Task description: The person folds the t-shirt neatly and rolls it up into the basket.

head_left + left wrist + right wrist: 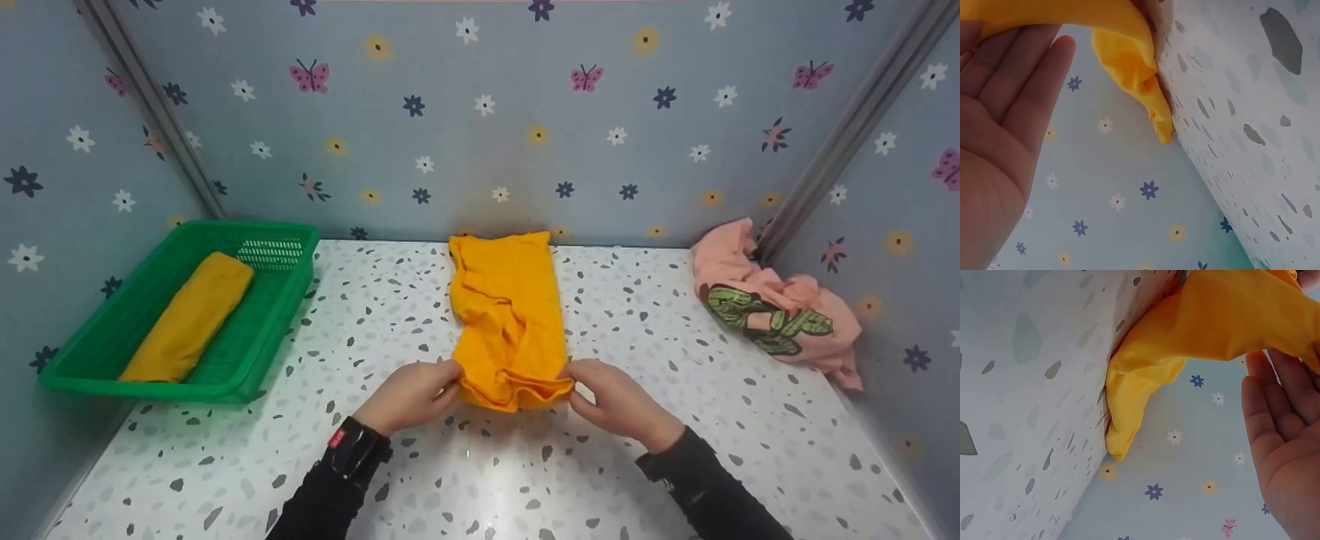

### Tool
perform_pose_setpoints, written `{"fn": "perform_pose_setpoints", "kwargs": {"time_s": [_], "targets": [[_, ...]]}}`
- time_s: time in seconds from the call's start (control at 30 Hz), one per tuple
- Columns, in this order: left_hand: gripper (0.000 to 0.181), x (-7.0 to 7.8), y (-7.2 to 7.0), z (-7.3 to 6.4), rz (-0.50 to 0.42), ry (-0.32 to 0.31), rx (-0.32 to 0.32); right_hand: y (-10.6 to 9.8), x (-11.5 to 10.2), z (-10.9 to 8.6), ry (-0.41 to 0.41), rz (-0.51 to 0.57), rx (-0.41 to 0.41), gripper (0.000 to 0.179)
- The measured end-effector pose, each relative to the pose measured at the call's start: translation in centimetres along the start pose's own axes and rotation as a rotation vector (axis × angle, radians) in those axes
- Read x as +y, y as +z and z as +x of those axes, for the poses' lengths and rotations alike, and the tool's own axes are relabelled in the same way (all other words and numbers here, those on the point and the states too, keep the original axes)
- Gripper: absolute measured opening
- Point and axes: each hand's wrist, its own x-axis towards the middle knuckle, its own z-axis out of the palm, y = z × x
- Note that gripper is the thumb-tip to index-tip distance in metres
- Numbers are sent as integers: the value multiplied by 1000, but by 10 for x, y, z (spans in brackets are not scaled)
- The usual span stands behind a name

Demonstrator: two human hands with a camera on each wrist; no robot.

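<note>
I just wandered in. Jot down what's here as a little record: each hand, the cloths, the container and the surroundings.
Left hand: pinches the near left corner of the yellow cloth
Right hand: pinches its near right corner
Yellow cloth: creased, near end lifted, far end on the table by the back wall
Container: green basket, on the person's left
In basket: folded mustard-yellow cloth
Pink cloth: crumpled, green print, far right
Table: white, speckled
Back wall: flowers and butterflies
</note>
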Motion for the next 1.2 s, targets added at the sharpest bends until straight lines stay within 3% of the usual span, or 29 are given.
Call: {"fn": "perform_pose_setpoints", "kwargs": {"time_s": [0.2, 0.53, 0.73, 0.97, 1.2], "targets": [[6, 11, -3, -5, -12, 21, -12, -4, 0, -3, 36, 53, -57, 19], [4, 14, -2, -8, -149, 4, -30, -5, 3, -5, 116, 108, -108, 13], [4, 3, 7, -8, -268, -93, -41, 1, 8, -7, 171, 141, -134, 10], [7, -8, 20, -4, -409, -286, -55, 10, 13, -8, 236, 185, -170, 4], [7, -9, 24, -1, -372, -379, -60, 14, 17, -7, 312, 204, -184, 5]]}}
